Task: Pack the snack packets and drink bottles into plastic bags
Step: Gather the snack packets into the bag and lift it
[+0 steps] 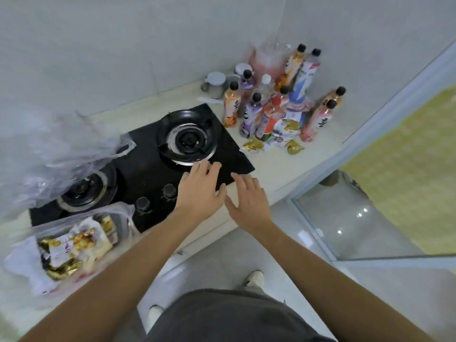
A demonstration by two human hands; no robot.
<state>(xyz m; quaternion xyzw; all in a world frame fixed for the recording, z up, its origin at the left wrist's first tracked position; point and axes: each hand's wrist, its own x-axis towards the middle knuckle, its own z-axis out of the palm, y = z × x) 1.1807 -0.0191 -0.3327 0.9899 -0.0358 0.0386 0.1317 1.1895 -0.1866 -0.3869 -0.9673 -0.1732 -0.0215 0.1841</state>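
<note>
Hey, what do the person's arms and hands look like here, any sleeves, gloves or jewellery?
Both forearms are bare right up to the frame edge, with no sleeves in view. The left hand and right hand wear no gloves, and no rings, watch or bracelets are visible.

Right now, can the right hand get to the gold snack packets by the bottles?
Probably yes. The right hand is open and empty, and the gold snack packets lie in front of the bottles, with bare counter between.
</note>
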